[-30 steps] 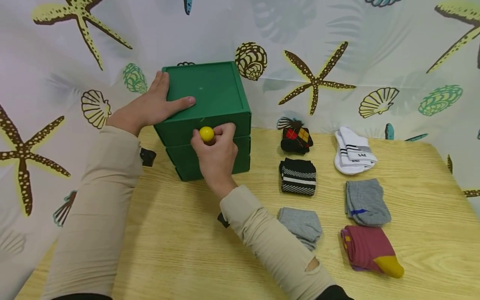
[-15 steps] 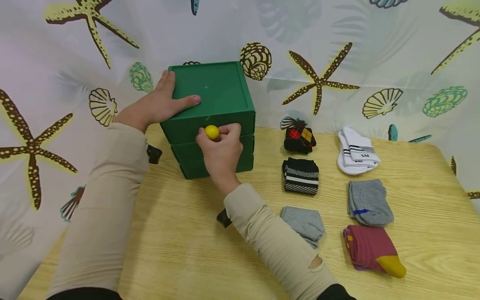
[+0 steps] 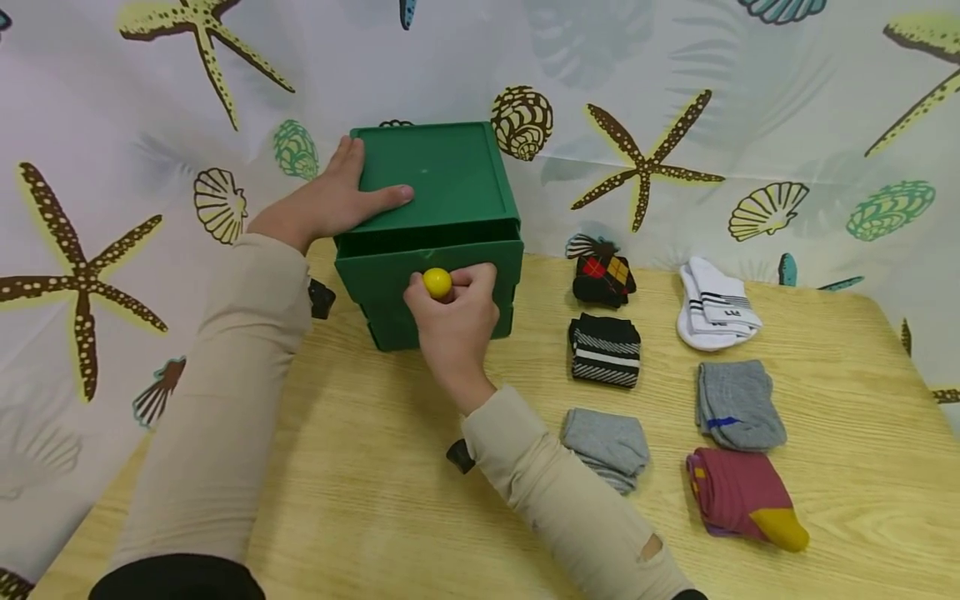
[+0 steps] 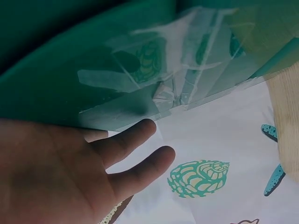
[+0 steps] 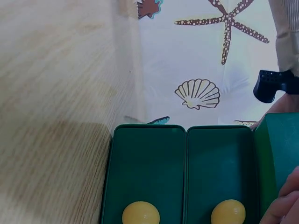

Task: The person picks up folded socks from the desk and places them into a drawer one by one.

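A green drawer cabinet [image 3: 435, 171] stands near the back of the table in the head view. My left hand [image 3: 330, 196] rests on its top left edge, thumb across the top. In the left wrist view the left hand [image 4: 60, 172] lies along the cabinet's taped side, fingers extended. My right hand [image 3: 457, 325] pinches the yellow knob [image 3: 437, 283] of the top drawer [image 3: 375, 271], which stands slightly out, a dark gap above its front. Two lower drawers [image 5: 147, 163] with yellow knobs [image 5: 140, 213] appear in the right wrist view, where the right hand [image 5: 285, 205] is partly cut off.
To the right lie folded socks: argyle [image 3: 602, 280], black striped [image 3: 604, 350], grey [image 3: 606, 446], white [image 3: 717, 304], grey with a blue mark [image 3: 738, 406], and maroon with yellow [image 3: 746, 500]. A shell-and-starfish curtain [image 3: 645, 75] hangs behind the wooden table [image 3: 352, 500].
The right hand has drawn the top drawer out toward me, and a gap has appeared above its front. The left hand stays on the cabinet top. The head view has shifted slightly.
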Demonstrator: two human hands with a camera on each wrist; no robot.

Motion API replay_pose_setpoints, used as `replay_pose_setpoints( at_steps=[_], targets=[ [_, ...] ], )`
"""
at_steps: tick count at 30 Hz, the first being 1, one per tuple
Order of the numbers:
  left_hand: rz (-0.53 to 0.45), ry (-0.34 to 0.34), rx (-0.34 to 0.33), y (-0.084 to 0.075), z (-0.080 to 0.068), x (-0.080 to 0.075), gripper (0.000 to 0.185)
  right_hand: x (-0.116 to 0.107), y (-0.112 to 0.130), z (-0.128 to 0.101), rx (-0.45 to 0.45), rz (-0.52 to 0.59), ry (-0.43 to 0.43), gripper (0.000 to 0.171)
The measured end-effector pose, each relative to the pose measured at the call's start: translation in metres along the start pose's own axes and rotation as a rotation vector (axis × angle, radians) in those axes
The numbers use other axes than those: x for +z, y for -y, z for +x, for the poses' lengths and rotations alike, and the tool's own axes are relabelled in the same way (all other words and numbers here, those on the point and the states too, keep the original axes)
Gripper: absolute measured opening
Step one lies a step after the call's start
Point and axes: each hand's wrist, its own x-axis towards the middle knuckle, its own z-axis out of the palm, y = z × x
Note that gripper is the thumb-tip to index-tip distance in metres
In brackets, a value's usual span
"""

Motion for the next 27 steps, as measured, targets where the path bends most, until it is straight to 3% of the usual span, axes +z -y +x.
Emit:
replay_pose_setpoints(
  at_steps=[27],
  targets=[
    [-0.019,-0.011,0.002,0.001,0.003,0.001,0.11,-0.028,0.015,-0.049,-0.022,0.044,0.015,0.04]
  ],
)
